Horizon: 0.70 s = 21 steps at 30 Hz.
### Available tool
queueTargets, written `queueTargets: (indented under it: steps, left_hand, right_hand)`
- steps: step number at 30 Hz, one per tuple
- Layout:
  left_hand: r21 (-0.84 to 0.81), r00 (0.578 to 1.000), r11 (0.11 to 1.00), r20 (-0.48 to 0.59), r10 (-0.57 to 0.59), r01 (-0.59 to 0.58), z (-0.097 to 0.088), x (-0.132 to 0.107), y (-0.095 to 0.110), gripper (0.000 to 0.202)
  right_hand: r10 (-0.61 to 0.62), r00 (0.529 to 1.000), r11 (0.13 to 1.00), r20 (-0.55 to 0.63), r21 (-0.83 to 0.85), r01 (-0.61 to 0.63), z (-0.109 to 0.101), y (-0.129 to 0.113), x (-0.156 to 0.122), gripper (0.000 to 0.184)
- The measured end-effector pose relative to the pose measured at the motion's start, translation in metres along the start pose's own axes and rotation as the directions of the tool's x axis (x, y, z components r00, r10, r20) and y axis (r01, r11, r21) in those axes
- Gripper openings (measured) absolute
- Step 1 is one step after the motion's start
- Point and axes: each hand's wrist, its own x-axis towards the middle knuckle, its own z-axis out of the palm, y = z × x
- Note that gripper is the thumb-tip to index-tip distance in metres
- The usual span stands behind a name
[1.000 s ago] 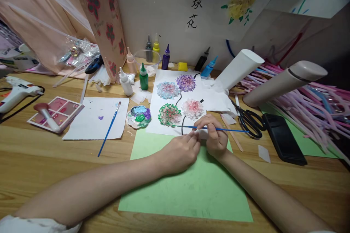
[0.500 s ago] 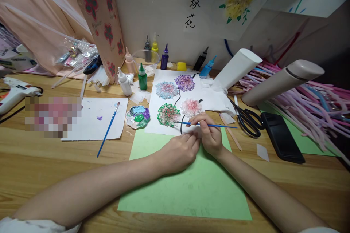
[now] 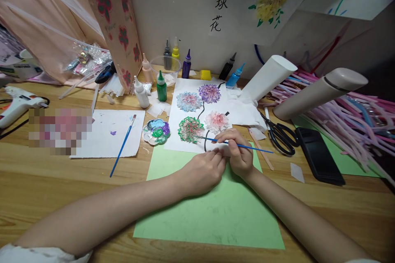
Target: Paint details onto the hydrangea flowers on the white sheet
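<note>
My right hand (image 3: 240, 150) pinches a thin blue-handled paintbrush (image 3: 249, 146). The brush tip meets the lower right side of a green-edged flower (image 3: 190, 129) with a pinkish middle. This flower is on a white sheet (image 3: 173, 144), along with a light blue flower (image 3: 188, 101), a purple flower (image 3: 209, 93) and a pink flower (image 3: 216, 121), with black stem lines between them. My left hand (image 3: 205, 170) lies with fingers flat on the sheet's lower edge, beside my right hand. Under it is a green sheet (image 3: 203, 218).
Left of the sheet stands a paint palette (image 3: 156, 132); another paintbrush (image 3: 122, 146) lies on white paper (image 3: 101, 133). Several paint bottles, including a green bottle (image 3: 161, 86), stand behind. To the right are scissors (image 3: 282, 135), a phone (image 3: 319, 154), a grey flask (image 3: 317, 92) and pipe cleaners (image 3: 345, 131).
The brush's rear end has swung slightly down and right, while its tip has shifted a little right on the green-edged flower. My left hand stays in place.
</note>
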Motion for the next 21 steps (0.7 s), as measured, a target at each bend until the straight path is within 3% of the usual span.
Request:
queueTargets:
  steps: [6,21]
  left_hand:
    - [0.006,1.0,1.0,-0.015,0.006,-0.006,0.0005,-0.0003,-0.001,0.026]
    - [0.012,1.0,1.0,-0.018,0.004,-0.003,-0.0009,0.0002,0.0001,0.026]
  right_hand:
    - [-0.049,0.999,0.999,0.002,-0.02,0.049,-0.0005,-0.0011,0.0005,0.025]
    - [-0.02,0.998,0.994,0.052,-0.111,0.025,0.0004,-0.0032,0.0037,0.024]
